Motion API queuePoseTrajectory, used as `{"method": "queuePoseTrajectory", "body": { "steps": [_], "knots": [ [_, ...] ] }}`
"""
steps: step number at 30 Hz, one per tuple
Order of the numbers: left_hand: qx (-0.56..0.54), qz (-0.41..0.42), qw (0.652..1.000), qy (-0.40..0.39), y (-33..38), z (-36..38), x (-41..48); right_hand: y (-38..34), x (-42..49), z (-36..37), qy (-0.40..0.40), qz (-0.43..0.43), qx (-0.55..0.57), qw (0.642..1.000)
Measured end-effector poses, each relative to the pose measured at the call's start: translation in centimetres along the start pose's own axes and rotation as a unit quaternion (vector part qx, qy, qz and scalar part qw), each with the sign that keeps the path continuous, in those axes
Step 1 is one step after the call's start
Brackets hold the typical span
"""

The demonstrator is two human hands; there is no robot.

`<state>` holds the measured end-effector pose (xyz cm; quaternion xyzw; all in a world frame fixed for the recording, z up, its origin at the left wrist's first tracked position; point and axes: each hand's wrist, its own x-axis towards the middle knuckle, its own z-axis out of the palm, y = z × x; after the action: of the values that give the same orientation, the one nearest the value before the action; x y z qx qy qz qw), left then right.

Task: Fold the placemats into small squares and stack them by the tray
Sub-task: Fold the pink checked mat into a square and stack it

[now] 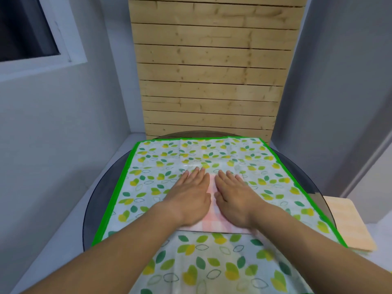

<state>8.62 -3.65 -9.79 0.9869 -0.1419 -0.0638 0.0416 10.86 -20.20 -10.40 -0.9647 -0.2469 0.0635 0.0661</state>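
A folded pink-and-white checked placemat [212,224] lies in the middle of the table, mostly covered by my hands. My left hand [189,196] and my right hand [234,197] lie flat on it side by side, fingers straight and pointing away from me, pressing it down. Only a strip between the hands and its near edge show. A pale wooden tray [347,225] sits at the right, partly under the table's rim.
A leaf-patterned cloth with a green border [159,170] covers the round dark glass table [101,187]. A wooden slatted panel [210,77] stands right behind the table. Grey walls close in on both sides, with a window at the upper left.
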Motion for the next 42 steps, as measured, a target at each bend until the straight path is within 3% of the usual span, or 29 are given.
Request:
{"method": "queuePoseTrajectory", "body": {
  "steps": [9, 19, 34, 39, 42],
  "knots": [
    [-0.004, -0.073, 0.997, 0.009, -0.4, 2.0, -0.2, 0.4, 0.0, 1.2, 0.009, 0.021, -0.032, 0.999],
    [-0.004, -0.083, 0.997, -0.004, -0.4, 2.0, -0.2, 0.9, -0.3, 1.8, 0.017, 0.078, -0.047, 0.996],
    [-0.002, -0.043, 0.998, -0.035, -2.9, 1.3, -1.3, 3.1, -1.3, 0.0, -0.042, 0.017, -0.049, 0.998],
    [-0.057, -0.048, 0.997, -0.001, -3.4, 1.2, -2.2, 3.6, -1.9, -0.3, -0.008, 0.002, 0.031, 1.000],
    [-0.142, -0.077, 0.983, 0.088, -3.2, 0.5, -2.6, 3.3, -3.4, -1.2, 0.086, 0.025, 0.172, 0.981]
  ]
}}
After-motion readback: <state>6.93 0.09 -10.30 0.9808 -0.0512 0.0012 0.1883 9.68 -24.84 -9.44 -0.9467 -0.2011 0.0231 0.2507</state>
